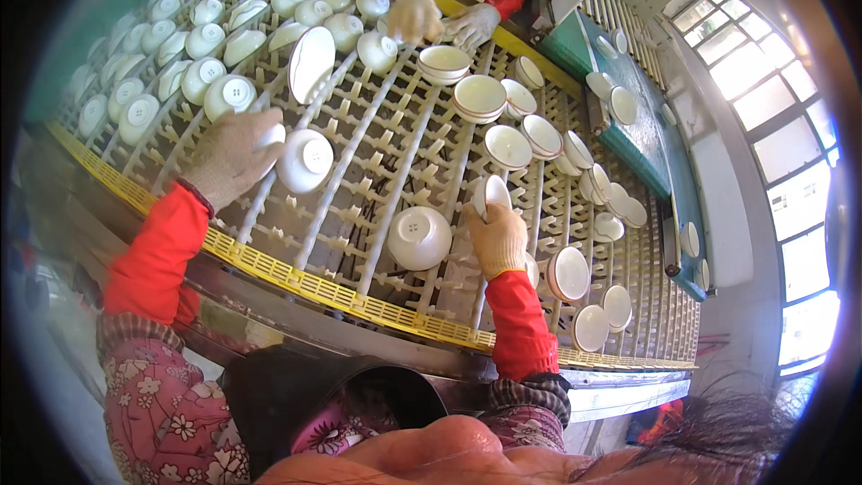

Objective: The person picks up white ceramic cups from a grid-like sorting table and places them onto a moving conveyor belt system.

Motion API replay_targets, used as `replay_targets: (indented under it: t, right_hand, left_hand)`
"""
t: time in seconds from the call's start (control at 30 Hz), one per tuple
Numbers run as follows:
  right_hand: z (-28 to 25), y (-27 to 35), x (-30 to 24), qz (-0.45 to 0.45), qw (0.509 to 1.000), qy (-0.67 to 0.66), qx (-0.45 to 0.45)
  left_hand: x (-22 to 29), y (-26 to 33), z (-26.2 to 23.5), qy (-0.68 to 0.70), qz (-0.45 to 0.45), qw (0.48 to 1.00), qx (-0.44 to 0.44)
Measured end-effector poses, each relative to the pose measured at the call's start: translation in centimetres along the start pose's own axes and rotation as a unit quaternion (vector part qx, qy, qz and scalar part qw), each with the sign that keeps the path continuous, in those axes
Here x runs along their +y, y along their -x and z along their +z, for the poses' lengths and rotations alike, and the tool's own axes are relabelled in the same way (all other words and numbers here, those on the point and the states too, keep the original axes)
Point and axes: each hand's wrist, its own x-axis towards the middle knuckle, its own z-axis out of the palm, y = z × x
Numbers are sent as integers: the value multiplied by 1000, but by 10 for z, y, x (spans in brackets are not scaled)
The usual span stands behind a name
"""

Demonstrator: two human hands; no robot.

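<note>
Largest item: a wide cream plastic peg conveyor rack with a yellow mesh border (296, 280), sloping away from the person.

White ceramic bowls (205, 39) stand upside down in packed rows at the rack's far left corner, too many and too overlapped to count exactly. Along the right edge looser bowls lie upright or tilted, roughly twenty. One upturned white bowl (418, 237) sits alone near the near edge, between the hands.

Left hand (235, 154), in a knit glove and red sleeve, is closed around the rim of a white bowl (305, 162) set base-up on the pegs, mid-left. Right hand (499, 238), gloved alike, grips a small white bowl (490, 194) held on edge above the pegs.

Judged step: seating bowls onto pegs. The next move likely needs each bowl tipped base-up and settled between pegs.

Two gloved hands of a co-worker (444, 20) touch bowls at the far edge.
</note>
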Motion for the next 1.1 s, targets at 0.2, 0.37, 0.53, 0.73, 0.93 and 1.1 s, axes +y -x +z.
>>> replay_targets:
  t: [0.2,0.37,0.53,0.73,0.93,1.1]
  right_hand:
    - [-26,-39,-55,38,887,-459,-10]
    - [1,-113,-129,-37,733,-678,-47]
    - [32,-102,-120,-30,838,-543,-40]
    - [16,-84,-24,-63,978,-69,185]
    - [8,-96,28,-36,980,186,51]
    - [7,-75,-21,64,987,-138,-47]
  left_hand:
    - [10,0,6,-67,-33,995,-62]
    - [18,2,8,-71,29,997,-14]
    - [9,8,10,-57,36,997,24]
    - [21,5,20,-94,26,995,30]
    - [53,-2,15,-41,39,998,8]
    - [55,2,33,-46,98,994,-1]
